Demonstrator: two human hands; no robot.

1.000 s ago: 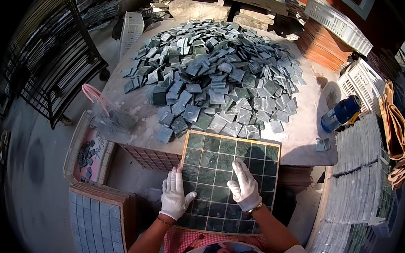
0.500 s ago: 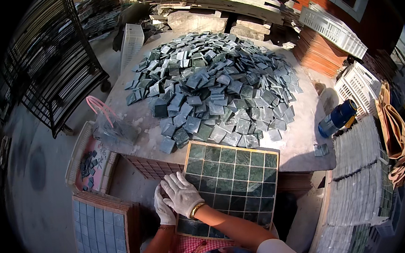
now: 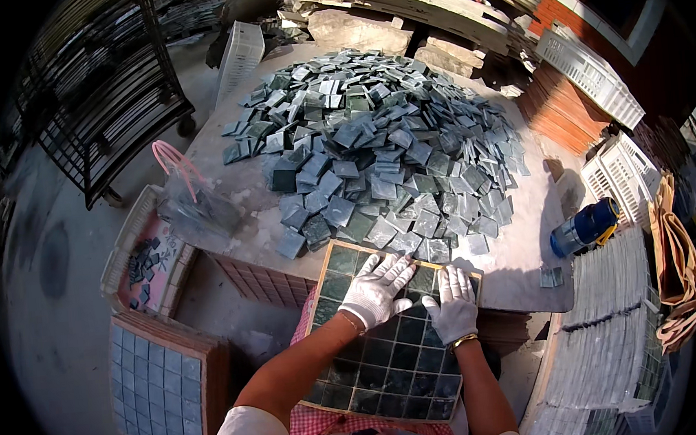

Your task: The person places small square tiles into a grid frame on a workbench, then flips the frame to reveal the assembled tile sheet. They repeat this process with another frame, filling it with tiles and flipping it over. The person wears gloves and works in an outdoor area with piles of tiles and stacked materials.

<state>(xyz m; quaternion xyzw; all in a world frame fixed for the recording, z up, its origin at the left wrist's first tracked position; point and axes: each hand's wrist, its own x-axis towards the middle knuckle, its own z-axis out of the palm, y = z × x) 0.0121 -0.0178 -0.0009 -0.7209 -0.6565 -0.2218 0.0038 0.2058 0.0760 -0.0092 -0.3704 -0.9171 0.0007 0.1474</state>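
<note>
Both gloved hands have slid up from the near-left edge of the tile grid tray (image 3: 384, 362) to its far edge, where the left hand (image 3: 376, 289) lies flat with fingers spread and the right hand (image 3: 453, 306) presses flat beside it, neither pinching anything. That square tray of dark green tiles rests on the person's lap against the table (image 3: 522, 245), just below the heap of loose grey-green tiles (image 3: 375, 142). Left of the heap sits a clear plastic bag with pink handles (image 3: 191, 201), and at the table's right edge lies a blue cylindrical container (image 3: 584, 227).

A clear plastic bag (image 3: 197, 206) with pink handles stood on the worktop's (image 3: 523, 265) left edge; no labels, signs or screens showed.
</note>
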